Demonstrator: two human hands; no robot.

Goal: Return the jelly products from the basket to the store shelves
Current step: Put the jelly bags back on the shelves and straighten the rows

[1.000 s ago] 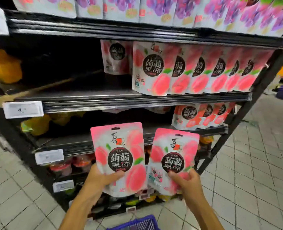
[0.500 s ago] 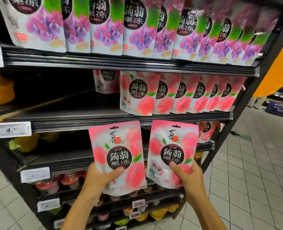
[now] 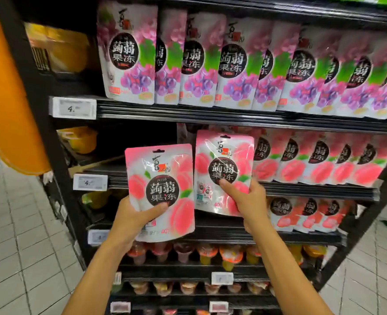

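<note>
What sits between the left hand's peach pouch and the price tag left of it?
Head view: only bare black shelf rail separates the left hand's peach pouch from the price tag.

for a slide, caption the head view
Left hand holds the left peach jelly pouch, right hand the right peach jelly pouch, facing matching shelved pouches.

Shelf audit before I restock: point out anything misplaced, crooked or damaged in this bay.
No damage shows. The peach pouch row stops short, leaving its shelf bare on the left, where a cardboard strip lies askew.
</note>
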